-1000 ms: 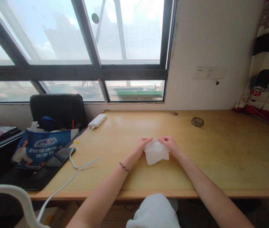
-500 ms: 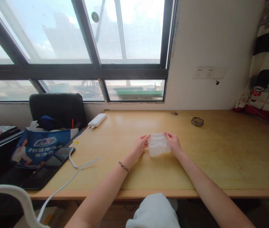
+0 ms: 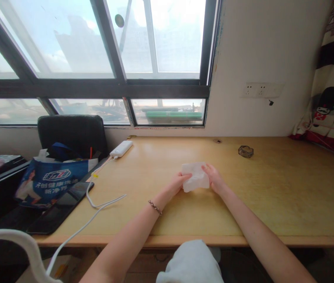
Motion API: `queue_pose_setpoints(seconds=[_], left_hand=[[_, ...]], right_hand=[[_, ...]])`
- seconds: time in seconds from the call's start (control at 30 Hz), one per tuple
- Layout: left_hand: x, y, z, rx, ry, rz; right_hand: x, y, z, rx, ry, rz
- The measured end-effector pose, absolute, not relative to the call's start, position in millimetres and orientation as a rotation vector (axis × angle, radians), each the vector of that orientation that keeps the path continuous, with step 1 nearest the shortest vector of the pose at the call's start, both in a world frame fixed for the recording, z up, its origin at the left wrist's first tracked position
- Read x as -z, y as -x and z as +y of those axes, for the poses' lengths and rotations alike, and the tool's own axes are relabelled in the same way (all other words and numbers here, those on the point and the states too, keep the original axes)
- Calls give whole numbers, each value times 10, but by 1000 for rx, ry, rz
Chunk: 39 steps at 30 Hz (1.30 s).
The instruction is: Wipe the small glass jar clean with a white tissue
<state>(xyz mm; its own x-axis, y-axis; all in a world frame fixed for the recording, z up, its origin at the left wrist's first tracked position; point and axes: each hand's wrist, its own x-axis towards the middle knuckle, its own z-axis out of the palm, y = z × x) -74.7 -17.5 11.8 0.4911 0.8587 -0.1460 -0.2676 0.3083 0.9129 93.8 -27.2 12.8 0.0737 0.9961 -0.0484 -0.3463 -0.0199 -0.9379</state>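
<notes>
A thin white tissue, creased and roughly square, is held up over the wooden desk between both hands. My left hand pinches its left side, thumb lying on the front and the other fingers mostly hidden behind it. At the upper right corner my right hand grips the tissue between thumb and fingers. A braided bracelet is on my left wrist.
On the wooden desk lie a white power bank with a white cable, and a glass ashtray-like dish. A black tablet overlaps the left edge. A blue bag sits on a black chair.
My left hand has shifted its grip lower on the tissue's left side, its thumb now further over the front. The right hand stays at the upper right, and the tissue looks less taut.
</notes>
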Motion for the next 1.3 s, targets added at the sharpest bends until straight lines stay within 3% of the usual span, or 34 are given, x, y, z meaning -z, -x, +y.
queue_pose_setpoints(seconds=[0.23,0.77,0.97,1.3], left_hand=[[-101,745,-125,-994,-913,714],[-119,746,-176,-958,-1054,653],[-101,733,-190,-968,-1071,625],[-160,765,-175,-919,-1049,639]], right_hand=[[-187,-929,-366,-1548,941,-999],[-125,-945,-279,-1242,1153,-937],[-117,-912,-326,-1204,1140,-1159],[-128,-1037,-262,-1327,1088,-958]])
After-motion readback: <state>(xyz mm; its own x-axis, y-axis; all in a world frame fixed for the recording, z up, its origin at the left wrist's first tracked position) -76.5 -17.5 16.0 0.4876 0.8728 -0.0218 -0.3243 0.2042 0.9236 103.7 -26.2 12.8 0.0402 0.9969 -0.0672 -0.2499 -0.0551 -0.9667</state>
